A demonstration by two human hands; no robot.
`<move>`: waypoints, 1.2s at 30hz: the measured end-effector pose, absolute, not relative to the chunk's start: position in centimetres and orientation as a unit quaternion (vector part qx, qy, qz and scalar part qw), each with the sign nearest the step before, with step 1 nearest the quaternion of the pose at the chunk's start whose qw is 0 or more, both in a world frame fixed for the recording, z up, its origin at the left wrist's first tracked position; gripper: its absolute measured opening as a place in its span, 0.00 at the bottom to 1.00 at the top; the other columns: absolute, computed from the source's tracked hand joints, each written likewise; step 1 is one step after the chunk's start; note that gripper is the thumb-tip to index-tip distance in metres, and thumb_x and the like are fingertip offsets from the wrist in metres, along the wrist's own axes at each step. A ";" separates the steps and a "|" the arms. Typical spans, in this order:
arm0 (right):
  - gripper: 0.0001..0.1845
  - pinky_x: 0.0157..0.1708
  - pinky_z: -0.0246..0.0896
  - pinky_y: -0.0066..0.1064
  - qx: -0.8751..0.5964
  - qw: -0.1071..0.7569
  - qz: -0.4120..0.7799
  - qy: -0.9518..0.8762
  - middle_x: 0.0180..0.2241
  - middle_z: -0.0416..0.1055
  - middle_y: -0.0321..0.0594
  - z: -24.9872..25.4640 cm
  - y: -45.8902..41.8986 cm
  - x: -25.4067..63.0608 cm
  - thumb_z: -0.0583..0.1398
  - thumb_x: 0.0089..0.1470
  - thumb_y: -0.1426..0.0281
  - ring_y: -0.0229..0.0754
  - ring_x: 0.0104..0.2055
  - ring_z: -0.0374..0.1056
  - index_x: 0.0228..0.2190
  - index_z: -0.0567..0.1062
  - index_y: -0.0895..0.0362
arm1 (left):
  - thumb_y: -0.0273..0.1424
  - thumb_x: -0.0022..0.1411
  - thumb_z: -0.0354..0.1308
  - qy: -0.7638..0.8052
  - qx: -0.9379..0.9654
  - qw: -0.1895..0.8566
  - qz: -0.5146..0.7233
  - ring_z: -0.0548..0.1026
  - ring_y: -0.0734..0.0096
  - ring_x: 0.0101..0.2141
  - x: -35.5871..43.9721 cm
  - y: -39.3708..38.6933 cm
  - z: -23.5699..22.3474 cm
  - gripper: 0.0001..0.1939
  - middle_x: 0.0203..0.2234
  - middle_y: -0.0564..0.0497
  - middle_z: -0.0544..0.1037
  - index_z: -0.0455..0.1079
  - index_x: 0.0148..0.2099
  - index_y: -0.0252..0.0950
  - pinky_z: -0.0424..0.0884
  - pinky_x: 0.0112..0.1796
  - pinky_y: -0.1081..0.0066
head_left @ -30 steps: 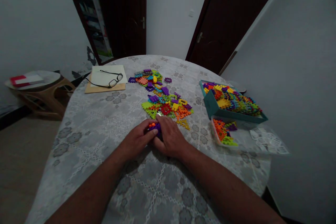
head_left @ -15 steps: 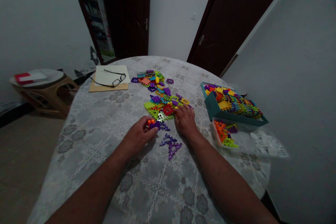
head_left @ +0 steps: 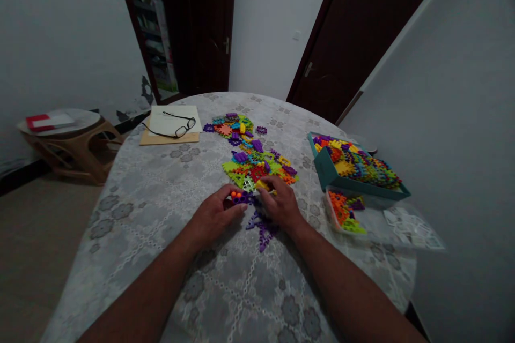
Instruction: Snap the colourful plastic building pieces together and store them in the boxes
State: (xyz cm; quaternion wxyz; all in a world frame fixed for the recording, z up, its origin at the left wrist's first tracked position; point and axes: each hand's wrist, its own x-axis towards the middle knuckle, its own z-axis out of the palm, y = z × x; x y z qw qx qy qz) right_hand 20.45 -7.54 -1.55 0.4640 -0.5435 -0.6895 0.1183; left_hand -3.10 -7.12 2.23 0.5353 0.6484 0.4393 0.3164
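My left hand (head_left: 217,210) is closed on a small block of joined orange and purple plastic building pieces (head_left: 238,196), held just above the near edge of the pile. Close by on the right, my right hand (head_left: 279,202) pinches a yellow building piece (head_left: 262,185) between thumb and fingers. Beyond both hands lies a loose pile of toothed plastic building pieces (head_left: 233,170) in green, red, purple, blue and orange. Purple triangular pieces (head_left: 266,231) rest on the cloth below my right hand, partly covered by it.
A teal box (head_left: 333,169) full of linked pieces stands at the right, with a clear plastic tub (head_left: 330,214) of orange and green pieces before it. Eyeglasses (head_left: 181,131) lie on papers at the left. A stool (head_left: 76,144) stands beyond the patterned tablecloth (head_left: 161,203).
My right hand has come back from the pile toward my left hand, with a yellow building piece in its fingers. My left hand still holds the orange and purple block. The view has tilted slightly upward.
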 end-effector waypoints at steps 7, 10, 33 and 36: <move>0.13 0.45 0.75 0.34 -0.510 0.491 0.289 -0.645 0.43 0.83 0.39 -1.4 -8.2 18.2 0.65 0.67 0.60 0.44 0.43 0.79 0.48 0.82 0.53 | 0.45 0.66 0.68 0.425 0.618 0.557 0.358 0.80 0.60 0.38 -3.2 -6.7 1.3 0.22 0.40 0.48 0.85 0.76 0.57 0.40 0.74 0.38 0.65; 0.13 0.49 0.75 0.36 -0.496 0.479 0.276 -0.670 0.46 0.84 0.40 -1.1 -8.3 18.3 0.64 0.67 0.63 0.45 0.47 0.80 0.50 0.83 0.52 | 0.45 0.67 0.68 0.411 0.629 0.558 0.352 0.81 0.59 0.39 -3.2 -6.6 0.9 0.21 0.40 0.48 0.85 0.76 0.57 0.40 0.75 0.40 0.64; 0.22 0.71 0.66 0.52 -0.530 0.398 0.034 -0.748 0.62 0.78 0.51 0.5 -4.5 22.5 0.58 0.68 0.74 0.51 0.68 0.72 0.59 0.82 0.53 | 0.43 0.66 0.65 0.454 0.610 0.538 0.364 0.74 0.65 0.30 -3.1 -6.9 1.4 0.15 0.28 0.54 0.77 0.74 0.49 0.41 0.67 0.32 0.67; 0.24 0.68 0.70 0.49 -0.563 0.318 -0.011 -0.763 0.66 0.74 0.51 0.9 -1.8 23.5 0.56 0.70 0.75 0.51 0.67 0.72 0.61 0.81 0.54 | 0.42 0.65 0.65 0.452 0.608 0.544 0.361 0.74 0.65 0.30 -3.1 -6.9 1.4 0.14 0.29 0.54 0.77 0.74 0.48 0.41 0.67 0.33 0.67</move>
